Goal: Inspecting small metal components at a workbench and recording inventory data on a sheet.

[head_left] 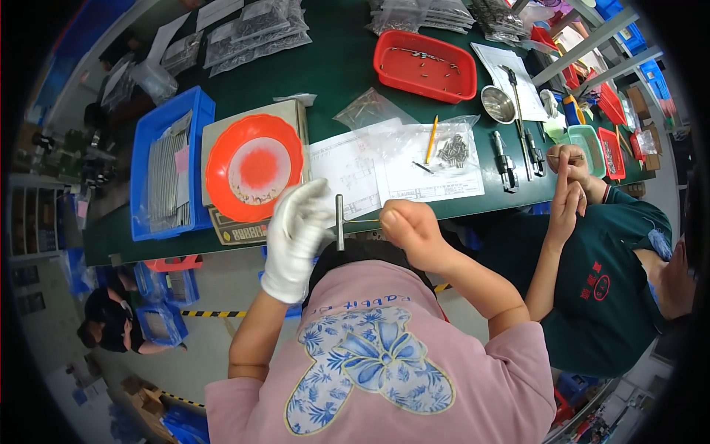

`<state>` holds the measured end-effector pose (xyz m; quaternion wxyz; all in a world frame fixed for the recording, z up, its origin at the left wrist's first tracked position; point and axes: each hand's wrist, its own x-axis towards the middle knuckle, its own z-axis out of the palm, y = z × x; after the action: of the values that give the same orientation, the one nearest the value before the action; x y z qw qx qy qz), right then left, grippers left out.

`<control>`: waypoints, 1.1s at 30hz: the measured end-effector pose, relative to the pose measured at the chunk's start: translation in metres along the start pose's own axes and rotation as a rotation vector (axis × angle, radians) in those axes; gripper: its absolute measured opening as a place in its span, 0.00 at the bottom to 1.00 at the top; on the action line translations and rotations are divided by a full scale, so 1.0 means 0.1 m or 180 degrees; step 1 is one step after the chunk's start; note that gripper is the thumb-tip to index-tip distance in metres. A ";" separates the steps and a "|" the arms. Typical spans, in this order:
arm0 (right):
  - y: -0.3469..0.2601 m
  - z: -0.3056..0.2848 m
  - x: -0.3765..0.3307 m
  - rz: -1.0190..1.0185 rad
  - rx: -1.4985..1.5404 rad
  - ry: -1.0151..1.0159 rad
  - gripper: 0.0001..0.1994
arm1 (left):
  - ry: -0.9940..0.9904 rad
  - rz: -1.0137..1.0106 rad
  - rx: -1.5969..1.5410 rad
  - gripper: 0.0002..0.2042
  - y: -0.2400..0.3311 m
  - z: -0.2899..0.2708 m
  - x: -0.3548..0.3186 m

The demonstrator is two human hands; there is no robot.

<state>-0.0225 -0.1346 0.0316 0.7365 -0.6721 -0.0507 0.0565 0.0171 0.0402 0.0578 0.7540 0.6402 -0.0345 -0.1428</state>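
At the far left of the green bench [347, 66] sits a blue bin [148, 148] stacked with flat grey metal strips, and just beside it an orange dish [222, 166] rests on a weighing scale [229, 226], a scatter of tiny parts ringing the dish's pale centre. In front of the scale, the gloved left hand [296, 237] is curled around a short grey metal rod [339, 222], held upright at the bench's near edge; the white glove hides how tightly the fingers press, but they are clearly wrapped about it rather than spread. A thin brass-coloured pin [364, 220] runs sideways from the rod to the bare right hand [410, 229], whose fingertips are pressed together, pinching the pin's far end. Behind the hands lie printed drawings [347, 166], a clear bag of small screws [452, 150] and a yellow pencil [431, 139]; further back is a red tray [425, 65] with a few loose parts, then a steel bowl [498, 103]. At the right, a co-worker in a dark green shirt [599, 296] handles a small part of their own. The risk, as I judge it, lies in working over the bench's lip: if the pinch slips or the pin bends while meeting the rod, it could spring free and drop to the floor, and the bulky glove may let the rod twist out of line.
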 end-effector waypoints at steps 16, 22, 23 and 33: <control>-0.07 0.08 0.08 0.1874 0.2545 -0.0703 0.15 | -0.0941 0.3298 0.3334 0.13 -0.01 -0.18 0.10; 0.04 0.03 0.14 0.0167 -0.0306 0.0086 0.14 | -0.0492 -0.0493 -0.0175 0.18 -0.12 -0.16 0.07; 0.00 -0.02 0.17 -0.0535 -0.1191 -0.0065 0.11 | -0.1047 -0.0889 -0.1428 0.21 -0.08 -0.24 0.06; 0.17 -0.11 0.00 -0.0132 -0.0508 -0.0138 0.13 | -0.0582 0.1751 0.1826 0.10 -0.28 0.00 0.05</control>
<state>-0.0212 -0.1438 0.0134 0.6803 -0.7261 -0.0849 0.0515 0.0168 0.0349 0.0302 0.5487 0.7761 -0.3099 0.0232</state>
